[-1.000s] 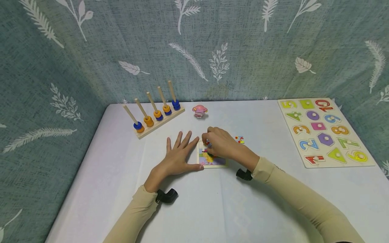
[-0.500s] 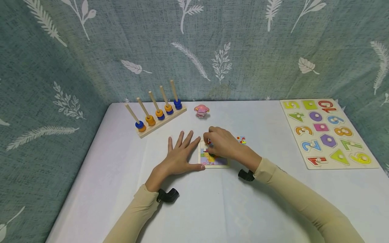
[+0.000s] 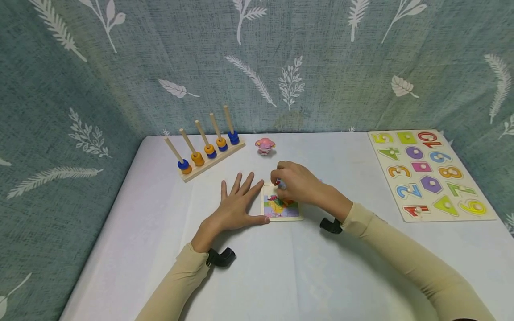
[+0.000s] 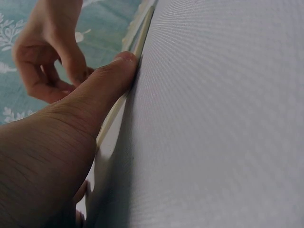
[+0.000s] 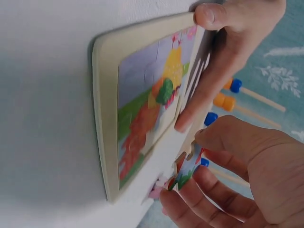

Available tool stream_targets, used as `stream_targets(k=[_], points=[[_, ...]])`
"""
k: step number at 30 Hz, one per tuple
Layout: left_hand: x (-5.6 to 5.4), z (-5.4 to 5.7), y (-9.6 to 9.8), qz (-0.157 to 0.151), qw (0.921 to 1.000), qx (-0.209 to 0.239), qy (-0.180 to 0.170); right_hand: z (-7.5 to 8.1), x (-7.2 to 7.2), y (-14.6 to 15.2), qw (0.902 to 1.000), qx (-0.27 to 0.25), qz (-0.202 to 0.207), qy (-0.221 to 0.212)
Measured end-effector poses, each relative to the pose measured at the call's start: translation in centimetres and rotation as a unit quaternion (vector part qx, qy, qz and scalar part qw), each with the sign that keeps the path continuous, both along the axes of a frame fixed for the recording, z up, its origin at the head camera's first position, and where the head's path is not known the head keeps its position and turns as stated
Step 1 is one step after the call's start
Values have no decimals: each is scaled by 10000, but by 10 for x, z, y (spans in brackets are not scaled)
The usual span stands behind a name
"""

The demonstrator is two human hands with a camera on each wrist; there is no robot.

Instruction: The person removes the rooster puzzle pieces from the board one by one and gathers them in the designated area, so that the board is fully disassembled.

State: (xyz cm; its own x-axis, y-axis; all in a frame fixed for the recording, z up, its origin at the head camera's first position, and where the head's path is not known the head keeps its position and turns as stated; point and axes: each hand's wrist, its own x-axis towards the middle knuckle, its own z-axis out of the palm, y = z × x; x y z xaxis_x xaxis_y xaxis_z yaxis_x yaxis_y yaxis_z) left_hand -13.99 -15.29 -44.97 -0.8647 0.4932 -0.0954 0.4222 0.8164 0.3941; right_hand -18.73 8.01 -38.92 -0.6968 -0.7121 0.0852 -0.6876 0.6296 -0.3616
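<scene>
My right hand (image 3: 299,182) pinches a jigsaw piece (image 5: 189,168) between thumb and fingertips, tilted just above the far edge of the puzzle tray. The tray (image 5: 107,123) is a small pale wooden frame. Its near part is filled with a colourful picture with yellow, green and orange-brown areas; a bare, pale gap shows along its far side in the right wrist view. My left hand (image 3: 237,207) lies with fingers spread to the left of the tray, its thumb (image 4: 124,58) touching the near left corner of the frame.
A wooden peg stacker (image 3: 214,161) with blue and orange rings stands at the back left. A small pink toy figure (image 3: 265,146) is behind the tray. A number-and-shape board (image 3: 431,176) lies at the right. Patterned cloth (image 3: 297,67) hangs behind the white table.
My right hand has moved slightly back and to the right with the jigsaw piece, uncovering more of the tray. It now mostly hides the loose piece to its right. My left hand stays put.
</scene>
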Motion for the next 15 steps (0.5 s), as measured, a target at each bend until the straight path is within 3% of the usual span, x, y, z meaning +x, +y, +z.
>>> stream_targets(k=[9,15], points=[[-1,0,0,33,10000,-12,-64,11,-8,18,10000,42,18,81],[1,-1,2,82,9999,70,-38,13,-6,40,9999,-36,-79,50]])
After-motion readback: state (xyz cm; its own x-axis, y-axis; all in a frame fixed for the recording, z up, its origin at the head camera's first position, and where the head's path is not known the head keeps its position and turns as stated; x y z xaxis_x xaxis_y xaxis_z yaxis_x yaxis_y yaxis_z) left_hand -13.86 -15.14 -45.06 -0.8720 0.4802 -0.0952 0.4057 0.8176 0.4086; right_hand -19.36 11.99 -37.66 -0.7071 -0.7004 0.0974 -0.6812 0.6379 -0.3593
